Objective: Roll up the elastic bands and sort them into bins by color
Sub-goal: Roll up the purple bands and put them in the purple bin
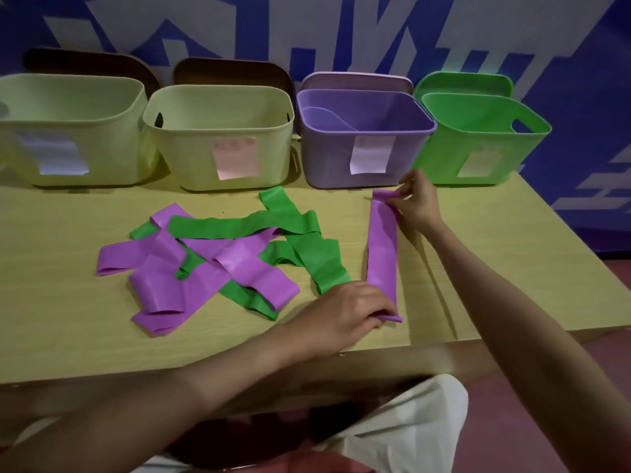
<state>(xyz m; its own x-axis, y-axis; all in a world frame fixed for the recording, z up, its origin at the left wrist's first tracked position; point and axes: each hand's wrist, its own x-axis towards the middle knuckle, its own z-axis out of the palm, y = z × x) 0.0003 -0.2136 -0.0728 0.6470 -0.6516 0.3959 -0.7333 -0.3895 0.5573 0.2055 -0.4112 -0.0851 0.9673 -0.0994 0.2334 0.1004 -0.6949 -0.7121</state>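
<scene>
1. Left hand point(345, 314) is pinching the near end of the purple band point(382, 254), its fingers point(377, 314) curling round it;
2. The band is lying flat on the counter point(495, 268), long axis running near to far;
3. Right hand point(418, 203) is pinching the far end, just before the purple bin point(362, 131); rolling would likely be starting from the near end.

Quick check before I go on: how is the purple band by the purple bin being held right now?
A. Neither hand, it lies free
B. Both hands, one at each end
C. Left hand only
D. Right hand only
B: the right hand pinches the far end of the purple band and the left hand grips its near end, stretched along the table.
</scene>
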